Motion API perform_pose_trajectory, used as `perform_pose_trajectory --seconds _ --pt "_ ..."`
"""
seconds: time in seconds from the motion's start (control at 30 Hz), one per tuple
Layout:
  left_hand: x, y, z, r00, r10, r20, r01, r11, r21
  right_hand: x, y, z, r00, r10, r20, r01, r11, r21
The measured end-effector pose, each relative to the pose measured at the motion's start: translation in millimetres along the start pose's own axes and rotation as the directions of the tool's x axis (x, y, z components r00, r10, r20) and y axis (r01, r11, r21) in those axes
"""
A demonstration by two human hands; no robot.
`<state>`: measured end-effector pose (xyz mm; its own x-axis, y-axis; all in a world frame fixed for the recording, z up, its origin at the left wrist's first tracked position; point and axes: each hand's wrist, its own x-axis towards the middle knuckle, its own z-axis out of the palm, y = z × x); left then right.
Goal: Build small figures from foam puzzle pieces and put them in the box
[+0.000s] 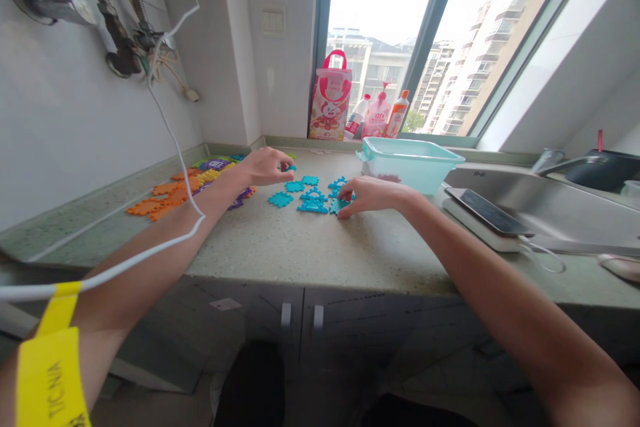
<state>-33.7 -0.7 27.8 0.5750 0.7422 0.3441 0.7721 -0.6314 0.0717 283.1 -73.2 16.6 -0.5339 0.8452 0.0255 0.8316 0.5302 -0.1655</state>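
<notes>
On a speckled pale-green counter (260, 247), the left hand (269, 167) pinched a small blue plastic piece (291, 168). The right hand (367, 195), fingers slightly parted, touched a flat blue toothed tile (335, 207); whether gripped, I couldn't tell. Bright-blue notched pieces (313, 201) lay between.

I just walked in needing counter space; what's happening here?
A person's bare right hand touches a flat, notched turquoise piece on the speckled counter; the left hand holds another turquoise piece. Similar turquoise pieces lie between the hands. Flat orange pieces lie beside the left forearm; a translucent aqua basin stands behind the right hand.
</notes>
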Motion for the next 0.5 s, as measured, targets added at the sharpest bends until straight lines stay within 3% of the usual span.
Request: perform_pose_trajectory --seconds 0.1,0.17,0.3,0.4,0.5 --pt "2 1 2.0 0.994 0.048 -0.096 -0.067 0.977 -0.202 0 0 -3 0.999 -0.001 -0.048 0.002 1.000 0.017" --pt "4 4 6.3 0.995 0.015 -0.102 -0.054 0.919 -0.392 0 1 -6 0.996 -0.020 -0.084 0.026 0.997 0.067" --pt "7 13 16.0 0.992 -0.128 -0.010 0.070 0.606 -0.792 2 -1 -9 0.954 -0.044 -0.295 0.113 0.969 0.221" --pt "8 17 19.9 0.989 -0.145 0.032 0.097 0.461 -0.882 3 -6 -4 0.900 -0.024 -0.435 0.181 0.928 0.324" --pt "10 16 21.5 0.993 -0.111 0.041 0.091 0.492 -0.866 4 -10 1 0.863 0.002 -0.505 0.187 0.927 0.324"
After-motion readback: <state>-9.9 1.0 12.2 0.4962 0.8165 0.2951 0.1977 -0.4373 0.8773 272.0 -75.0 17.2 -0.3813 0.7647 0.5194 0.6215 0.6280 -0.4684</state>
